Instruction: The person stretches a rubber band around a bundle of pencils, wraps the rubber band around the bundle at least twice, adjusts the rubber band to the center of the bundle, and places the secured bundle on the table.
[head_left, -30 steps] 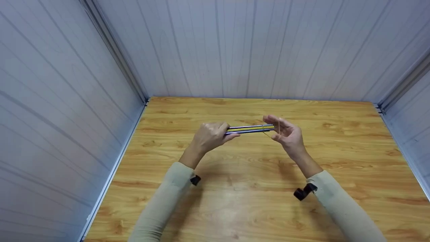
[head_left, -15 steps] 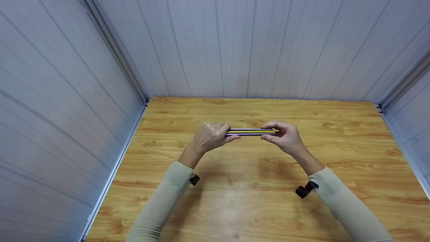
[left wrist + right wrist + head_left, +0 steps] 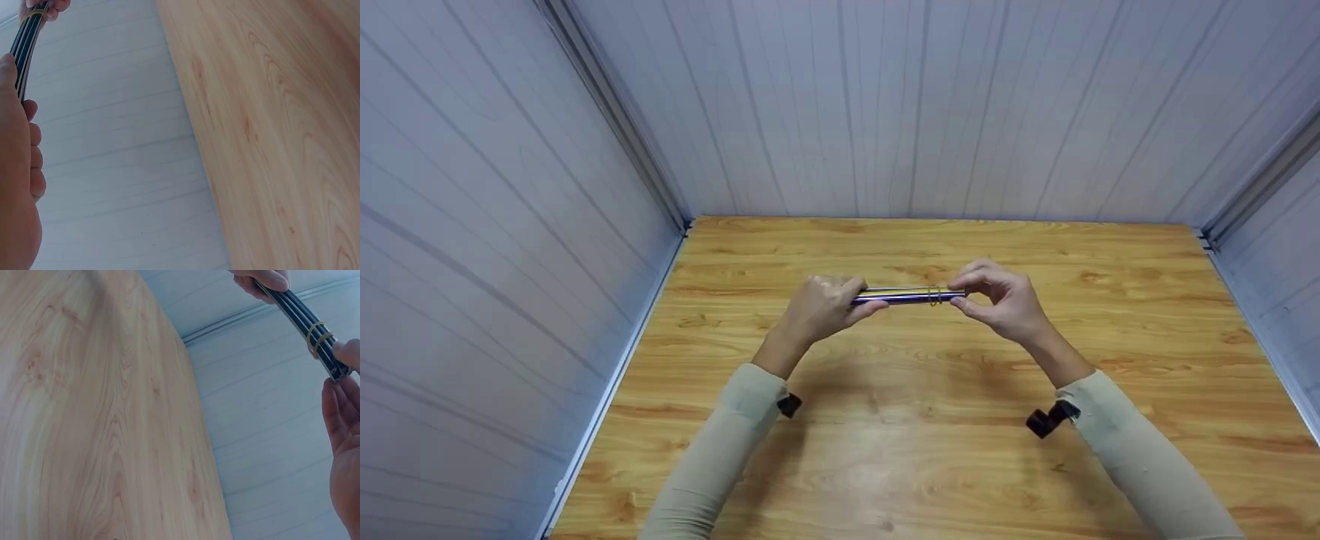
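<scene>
A bundle of slim, straight rods (image 3: 904,296), dark with silver and yellow showing, lies level between both hands above the table. My left hand (image 3: 819,311) grips its left part, the thumb along the near side. A yellow rubber band (image 3: 934,295) circles the bundle in loops near the right end. My right hand (image 3: 1006,301) pinches that end just beyond the band. In the right wrist view the thumb (image 3: 349,353) presses one side of the rods, with fingertips by their ends. The left wrist view catches the bundle (image 3: 26,50) only at its upper left corner.
Beneath the hands spreads a wood-grain table (image 3: 885,420). Pale panelled walls rise at the back (image 3: 877,112), left (image 3: 487,247) and right (image 3: 1282,247). Black wrist cameras sit on the left sleeve (image 3: 789,405) and the right sleeve (image 3: 1042,422).
The right hand drew a stretched loop of rubber band back over the rod ends; the band now sits round the bundle. The right fingers have since slid to the end. The left hand shifted slightly left.
</scene>
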Demonstrator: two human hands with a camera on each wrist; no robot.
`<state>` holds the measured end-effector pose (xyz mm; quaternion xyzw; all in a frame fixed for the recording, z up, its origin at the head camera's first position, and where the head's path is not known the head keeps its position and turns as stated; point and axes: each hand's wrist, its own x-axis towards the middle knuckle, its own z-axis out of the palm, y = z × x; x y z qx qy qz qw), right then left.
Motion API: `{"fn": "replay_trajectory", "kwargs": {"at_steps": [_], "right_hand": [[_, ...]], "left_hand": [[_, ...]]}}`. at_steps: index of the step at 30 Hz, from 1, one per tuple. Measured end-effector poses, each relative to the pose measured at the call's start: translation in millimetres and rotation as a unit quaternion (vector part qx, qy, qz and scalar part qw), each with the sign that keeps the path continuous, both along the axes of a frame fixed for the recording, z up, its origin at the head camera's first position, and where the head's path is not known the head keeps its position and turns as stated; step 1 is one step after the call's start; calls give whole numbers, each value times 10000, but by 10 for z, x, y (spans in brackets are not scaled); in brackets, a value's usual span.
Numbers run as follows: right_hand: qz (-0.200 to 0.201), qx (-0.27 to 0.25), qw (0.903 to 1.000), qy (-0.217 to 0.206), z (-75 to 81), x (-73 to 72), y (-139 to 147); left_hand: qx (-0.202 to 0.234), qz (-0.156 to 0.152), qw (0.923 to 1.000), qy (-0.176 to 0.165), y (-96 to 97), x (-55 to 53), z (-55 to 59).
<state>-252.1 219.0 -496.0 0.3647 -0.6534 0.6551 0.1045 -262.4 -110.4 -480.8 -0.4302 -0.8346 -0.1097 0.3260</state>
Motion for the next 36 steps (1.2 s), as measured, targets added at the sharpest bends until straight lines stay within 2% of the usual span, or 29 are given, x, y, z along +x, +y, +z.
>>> {"fn": "replay_trajectory", "kwargs": {"at_steps": [8, 13, 18, 21, 23, 27, 31, 36], "right_hand": [[-63, 355, 9993, 23, 25, 52, -9], [-179, 245, 9995, -110, 34, 71, -61], [-12, 405, 9992, -26, 30, 68, -166], [76, 463, 9989, 1, 28, 72, -186], [5, 380, 9993, -17, 36, 74, -169], [-288, 277, 9992, -37, 64, 63, -111], [-424, 197, 9989, -59, 81, 55, -99], [-412, 138, 9991, 19, 58, 63, -179]], "left_hand": [[74, 22, 9940, -1092, 95, 75, 12], [150, 104, 9892, -1451, 126, 106, 30], [271, -128, 9817, -1879, 215, 119, 61], [506, -395, 9710, -2304, 247, 116, 66], [800, -546, 9600, -2626, 237, 116, 69], [1469, -706, 9380, -3058, 188, 115, 69], [2067, -813, 9182, -3281, 177, 117, 60], [2693, -1091, 8984, -3293, 266, 101, 3]]}}
